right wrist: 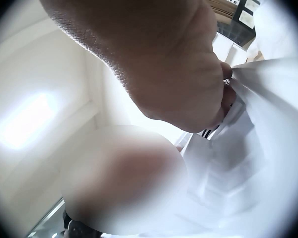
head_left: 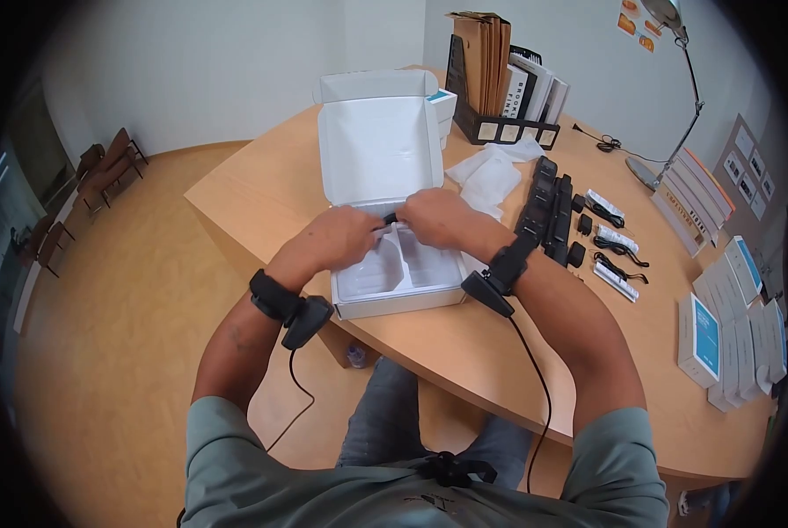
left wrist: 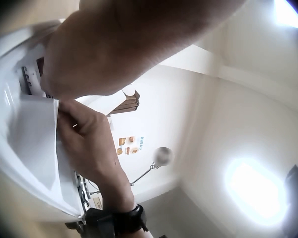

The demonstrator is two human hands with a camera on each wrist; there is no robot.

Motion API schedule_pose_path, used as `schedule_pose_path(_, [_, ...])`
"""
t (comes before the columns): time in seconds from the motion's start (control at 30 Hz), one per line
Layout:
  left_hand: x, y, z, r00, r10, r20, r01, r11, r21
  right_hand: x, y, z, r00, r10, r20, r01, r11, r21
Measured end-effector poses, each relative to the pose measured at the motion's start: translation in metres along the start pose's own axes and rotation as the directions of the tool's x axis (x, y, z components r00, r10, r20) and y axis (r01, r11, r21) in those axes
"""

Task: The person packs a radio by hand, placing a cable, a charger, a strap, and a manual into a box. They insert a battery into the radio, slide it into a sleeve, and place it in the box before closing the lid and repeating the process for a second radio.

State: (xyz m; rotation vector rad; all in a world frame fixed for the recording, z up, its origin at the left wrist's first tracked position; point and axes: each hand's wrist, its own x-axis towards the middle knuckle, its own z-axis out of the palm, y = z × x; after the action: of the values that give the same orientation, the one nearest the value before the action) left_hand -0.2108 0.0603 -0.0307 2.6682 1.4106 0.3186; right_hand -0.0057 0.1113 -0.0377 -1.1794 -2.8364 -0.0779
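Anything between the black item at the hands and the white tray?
Nothing visible: the white tray lies uncovered in front; the box lid stands raised. Left hand and right hand partly hide the tray's rear.

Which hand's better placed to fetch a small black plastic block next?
Probably right: the right hand is closer to the small black plastic blocks, on its side of the open white cardboard box; the left hand would reach across.

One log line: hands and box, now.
left hand: holding small dark item | right hand: holding same item | white box: lid open, divided tray inside
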Motion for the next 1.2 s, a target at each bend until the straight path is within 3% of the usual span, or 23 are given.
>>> schedule_pose_path(0.03, [-0.001,-0.001,0.000,1.000,-0.001,0.000,0.001,1.000,0.002,-0.001,0.000,-0.001,1.000,-0.014,-0.026,0.014,1.000,-0.003])
schedule_pose_path(0.07, [0.000,-0.003,-0.001,0.996,-0.005,-0.095,0.003,1.000,-0.027,-0.001,0.003,-0.001,0.999,-0.015,-0.030,0.014,1.000,-0.005])
schedule_pose_path(0.1, [0.000,-0.005,-0.002,0.983,-0.010,-0.185,0.000,0.999,-0.055,-0.002,0.005,0.002,0.992,-0.055,-0.113,0.056,0.998,0.000])
schedule_pose_path(0.13, [-0.002,-0.007,-0.003,0.983,-0.008,-0.182,-0.001,0.999,-0.050,-0.003,0.006,0.003,0.976,-0.093,-0.194,0.096,0.995,0.004])
schedule_pose_path(0.2, [-0.006,-0.011,-0.003,0.952,-0.026,-0.305,0.018,0.999,-0.029,-0.004,0.010,0.002,0.984,-0.089,-0.152,0.087,0.996,-0.023])
schedule_pose_path(0.27, [-0.009,-0.010,0.002,0.965,0.031,-0.259,-0.029,1.000,0.011,-0.004,0.008,0.000,0.991,-0.089,-0.105,0.084,0.995,-0.052])
schedule_pose_path(0.33, [-0.007,-0.011,0.006,0.973,0.086,-0.214,-0.078,0.996,0.048,-0.003,0.003,-0.002,1.000,0.002,0.026,-0.002,1.000,-0.023])
schedule_pose_path(0.4, [-0.003,-0.014,0.013,0.994,0.104,0.021,-0.106,0.985,0.136,-0.003,-0.002,-0.003,0.999,0.014,0.045,-0.013,1.000,-0.024])
schedule_pose_path(0.53, [0.004,-0.020,0.021,0.993,0.119,0.013,-0.120,0.973,0.196,-0.005,0.002,-0.001,1.000,-0.001,0.019,0.002,1.000,-0.017])
schedule_pose_path(0.57, [0.001,-0.015,0.017,0.987,0.155,-0.052,-0.142,0.971,0.192,-0.006,0.005,-0.002,1.000,0.003,0.019,-0.002,1.000,-0.017])
schedule_pose_path(0.63, [0.001,-0.011,0.014,0.975,0.191,-0.116,-0.167,0.968,0.190,-0.009,0.009,-0.007,0.977,-0.137,-0.163,0.142,0.990,0.016])
schedule_pose_path(0.67, [0.002,-0.010,0.013,0.971,0.205,-0.121,-0.187,0.972,0.144,-0.010,0.006,-0.008,0.977,-0.135,-0.165,0.139,0.990,0.018])
schedule_pose_path(0.73, [0.005,-0.011,0.015,0.966,0.229,-0.120,-0.217,0.971,0.102,-0.010,-0.001,-0.010,1.000,-0.022,0.015,0.021,0.997,0.072])
schedule_pose_path(0.8, [0.010,-0.022,0.025,0.994,0.111,0.006,-0.111,0.990,0.086,-0.007,-0.002,0.004,1.000,-0.004,0.014,0.003,0.998,0.062])
schedule_pose_path(0.83, [0.010,-0.025,0.025,0.991,0.133,0.011,-0.133,0.987,0.088,-0.007,-0.004,0.009,1.000,0.007,0.018,-0.008,0.999,0.051])
schedule_pose_path(0.9, [0.012,-0.030,0.029,0.990,0.142,-0.006,-0.140,0.980,0.140,-0.008,-0.011,0.006,0.999,0.029,0.040,-0.029,0.999,0.019])
schedule_pose_path(0.93, [0.010,-0.022,0.026,0.972,0.218,-0.093,-0.203,0.968,0.144,-0.010,-0.011,0.005,0.998,0.052,0.048,-0.053,0.998,0.032])
schedule_pose_path(0.97, [0.005,-0.012,0.019,0.940,0.291,-0.181,-0.266,0.952,0.148,-0.013,-0.013,0.003,0.999,0.049,0.019,-0.050,0.998,0.030])
schedule_pose_path(1.07, [0.003,-0.006,0.012,0.922,0.344,-0.180,-0.323,0.937,0.135,-0.024,-0.015,-0.006,0.998,0.052,-0.038,-0.049,0.997,0.054])
schedule_pose_path(1.13, [0.001,-0.008,0.013,0.968,0.238,-0.076,-0.226,0.964,0.141,-0.032,-0.013,-0.009,0.998,0.021,-0.063,-0.016,0.997,0.077])
schedule_pose_path(1.2, [-0.001,-0.009,0.013,0.962,0.258,-0.092,-0.244,0.960,0.139,-0.039,-0.009,-0.009,0.981,-0.052,-0.188,0.068,0.995,0.078])
